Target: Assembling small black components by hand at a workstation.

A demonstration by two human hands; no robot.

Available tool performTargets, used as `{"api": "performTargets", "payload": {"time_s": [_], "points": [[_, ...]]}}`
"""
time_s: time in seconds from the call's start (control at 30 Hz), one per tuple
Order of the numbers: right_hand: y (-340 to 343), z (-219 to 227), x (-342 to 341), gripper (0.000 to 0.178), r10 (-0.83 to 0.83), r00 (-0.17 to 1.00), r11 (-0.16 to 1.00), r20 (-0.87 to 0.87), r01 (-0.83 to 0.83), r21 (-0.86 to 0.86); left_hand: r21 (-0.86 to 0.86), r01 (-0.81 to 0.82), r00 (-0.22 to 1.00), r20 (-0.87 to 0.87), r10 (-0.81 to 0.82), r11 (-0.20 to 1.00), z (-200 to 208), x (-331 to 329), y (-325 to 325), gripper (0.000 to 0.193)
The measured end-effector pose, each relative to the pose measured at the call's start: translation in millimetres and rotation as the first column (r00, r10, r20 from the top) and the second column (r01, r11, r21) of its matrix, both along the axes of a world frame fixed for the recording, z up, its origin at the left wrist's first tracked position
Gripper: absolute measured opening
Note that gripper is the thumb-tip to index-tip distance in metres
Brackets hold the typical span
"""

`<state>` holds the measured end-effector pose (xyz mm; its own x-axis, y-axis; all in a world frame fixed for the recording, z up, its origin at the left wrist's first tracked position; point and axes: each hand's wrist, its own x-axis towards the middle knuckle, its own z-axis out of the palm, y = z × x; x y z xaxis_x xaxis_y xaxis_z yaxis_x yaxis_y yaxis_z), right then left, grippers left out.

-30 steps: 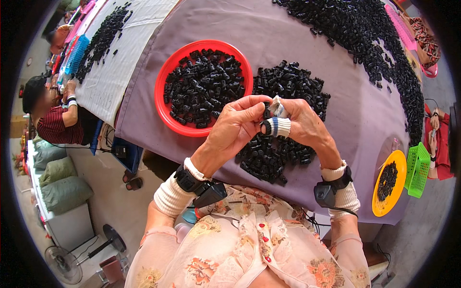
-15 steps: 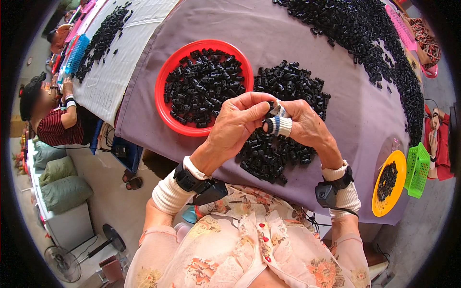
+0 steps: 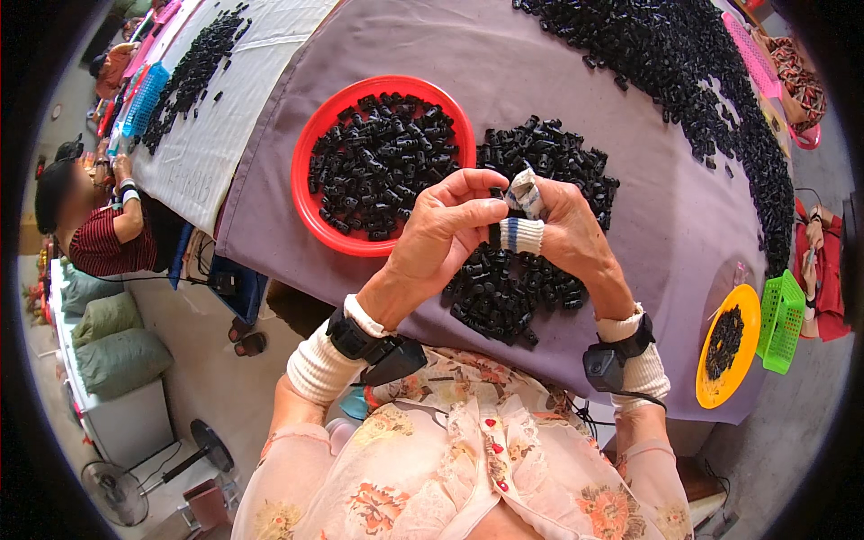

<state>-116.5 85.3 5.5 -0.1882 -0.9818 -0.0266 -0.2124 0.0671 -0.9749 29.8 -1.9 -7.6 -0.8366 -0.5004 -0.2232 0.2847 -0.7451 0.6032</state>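
My left hand (image 3: 435, 236) is closed in a pinch on a small black plastic part (image 3: 496, 193) between thumb and forefinger. Facing it, my right hand (image 3: 580, 232) has its fingers curled in. White knit finger covers (image 3: 522, 236), one with a blue stripe, wrap its fingers; anything they grip is hidden. Both hands meet above a heap of small black plastic parts (image 3: 549, 162) on the mauve cloth. Left of the heap stands a red round basin (image 3: 303, 193), filled with similar black parts (image 3: 382, 153).
A larger spread of black parts (image 3: 648, 54) covers the far right of the table. At the right edge are a yellow plate (image 3: 715, 391) with black bits and a green basket (image 3: 781, 322). A person (image 3: 112, 225) works at the left table; another person's hands (image 3: 814, 252) show far right.
My right hand has turned slightly and shifted a little, so its knit finger covers show more. The black part in my left pinch is more visible. The basin and heap stay put.
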Motion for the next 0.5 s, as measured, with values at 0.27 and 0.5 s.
{"api": "performTargets", "payload": {"time_s": [0.27,0.5], "points": [[-0.2,-6.7,2.6,0.020,-0.013,1.000,1.000,0.021,0.013,-0.013,0.017,-0.007,0.999,0.033,0.006,1.000,-2.4,-1.4,-2.2,0.019],[-1.3,-3.5,3.8,0.025,-0.035,0.999,0.998,-0.025,0.036,0.053,0.044,-0.034,0.999,0.044,0.032,0.998,-7.1,3.6,-8.0,0.020]]}}
